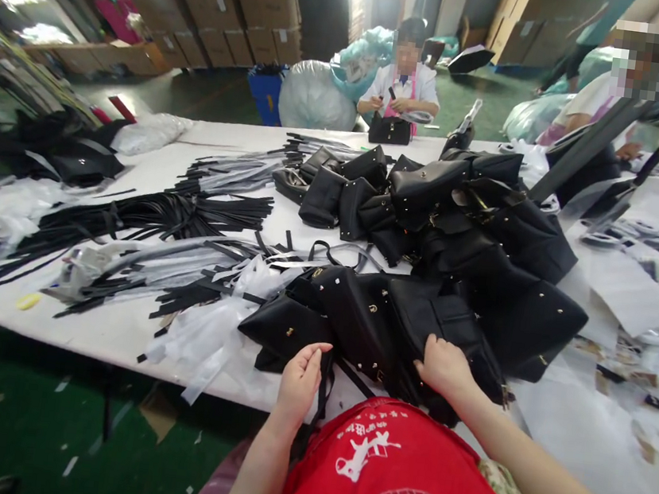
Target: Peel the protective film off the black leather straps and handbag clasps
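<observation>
A heap of black leather bags [462, 239] with small gold studs covers the middle of the white table [116, 325]. My left hand [299, 383] pinches a thin black strap at the near edge, beside one black bag [287, 326]. My right hand [444, 365] rests fingers-down on the nearest bag [416, 322], gripping its top edge. A red apron [392, 471] covers my lap below both hands.
Bundles of black straps [146, 216] and clear plastic wrappers [205, 328] lie to the left. Loose paper sheets [624, 291] are at the right. A seated person [403, 88] across the table handles a black bag; another person [600, 96] sits far right. Cardboard boxes [238, 11] are stacked behind.
</observation>
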Demonstrator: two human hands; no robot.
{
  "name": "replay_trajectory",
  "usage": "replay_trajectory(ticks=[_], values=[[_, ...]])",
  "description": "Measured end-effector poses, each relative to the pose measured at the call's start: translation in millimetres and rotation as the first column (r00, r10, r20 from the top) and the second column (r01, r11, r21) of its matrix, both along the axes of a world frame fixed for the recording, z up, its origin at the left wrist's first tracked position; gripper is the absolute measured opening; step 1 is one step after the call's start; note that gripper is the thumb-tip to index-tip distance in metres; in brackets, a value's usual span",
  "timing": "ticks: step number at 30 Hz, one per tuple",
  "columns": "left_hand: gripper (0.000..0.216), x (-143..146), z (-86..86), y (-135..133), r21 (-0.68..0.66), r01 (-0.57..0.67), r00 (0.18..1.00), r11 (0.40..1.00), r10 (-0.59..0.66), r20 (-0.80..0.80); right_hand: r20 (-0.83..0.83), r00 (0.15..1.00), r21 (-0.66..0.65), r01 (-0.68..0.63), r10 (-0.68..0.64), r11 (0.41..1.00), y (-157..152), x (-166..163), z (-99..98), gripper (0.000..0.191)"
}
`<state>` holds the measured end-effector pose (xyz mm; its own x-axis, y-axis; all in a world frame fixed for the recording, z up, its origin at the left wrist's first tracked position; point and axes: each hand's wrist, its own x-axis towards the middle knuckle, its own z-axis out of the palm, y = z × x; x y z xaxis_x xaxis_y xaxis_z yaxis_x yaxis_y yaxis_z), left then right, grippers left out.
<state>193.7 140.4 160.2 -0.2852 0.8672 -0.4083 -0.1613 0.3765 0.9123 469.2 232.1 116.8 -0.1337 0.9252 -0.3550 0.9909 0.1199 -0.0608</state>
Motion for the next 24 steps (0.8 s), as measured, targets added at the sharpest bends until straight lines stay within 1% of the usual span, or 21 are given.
replay_trajectory(ticks=[2,3,5,7,9,10,11,13,15,17,19,20,22,24], values=[[0.059,1,-3.4,-2,-0.006,0.011,1.0,1.0,-0.011,0.024,-0.039,0.999,-0.024,0.006,-0.007,1.0,3,7,-2.6,0.033],[0.06,0,-5.0,-3,-0.01,0.013,0.999,1.0,-0.013,0.031,-0.063,0.998,-0.037,0.012,-0.014,0.999,5,14,-2.6,0.031],[0.06,-2,-8.3,-6,-0.013,0.01,0.999,1.0,-0.01,0.032,-0.101,0.994,-0.054,0.027,-0.032,0.998,9,34,0.3,0.033],[0.061,-6,-12.7,-9,-0.017,0.003,1.0,1.0,-0.003,0.017,-0.161,0.985,-0.054,0.052,-0.06,0.997,12,63,5.9,0.036],[0.063,-11,-18.9,-12,-0.032,-0.001,1.0,0.999,0.001,-0.001,-0.305,0.944,-0.06,0.109,-0.122,0.992,12,97,14.7,0.037],[0.065,-13,-22.6,-13,-0.041,0.0,1.0,0.999,0.0,-0.009,-0.402,0.899,-0.08,0.151,-0.171,0.985,11,115,20.8,0.038],[0.066,-14,-26.4,-14,-0.05,0.001,1.0,0.999,-0.002,-0.014,-0.504,0.833,-0.113,0.2,-0.23,0.973,8,131,28.4,0.04],[0.069,-16,-32.6,-15,-0.06,0.006,1.0,0.998,-0.007,-0.016,-0.657,0.665,-0.205,0.297,-0.356,0.933,-1,157,48.7,0.045],[0.07,-14,-34.4,-13,-0.062,0.017,1.0,0.998,-0.018,-0.015,-0.746,0.478,-0.28,0.408,-0.464,0.869,-12,173,73.9,0.046],[0.07,-10,-30.8,-9,-0.06,0.033,0.999,0.998,-0.034,-0.014,-0.791,0.313,-0.328,0.508,-0.526,0.796,-22,180,99.3,0.039],[0.069,-3,-23.6,-4,-0.058,0.057,0.998,0.997,-0.058,-0.013,-0.825,0.18,-0.353,0.577,-0.536,0.737,-28,182,119.2,0.031],[0.069,0,-19.8,-2,-0.056,0.07,0.997,0.996,-0.071,-0.012,-0.841,0.12,-0.361,0.6,-0.527,0.714,-29,182,126.2,0.029],[0.069,5,-13.2,3,-0.054,0.096,0.995,0.994,-0.097,-0.011,-0.867,0.0,-0.388,0.629,-0.499,0.674,-32,181,134.1,0.027],[0.07,10,-9.0,6,-0.05,0.121,0.992,0.991,-0.122,-0.011,-0.877,-0.103,-0.415,0.654,-0.47,0.632,-33,179,136.5,0.027]])
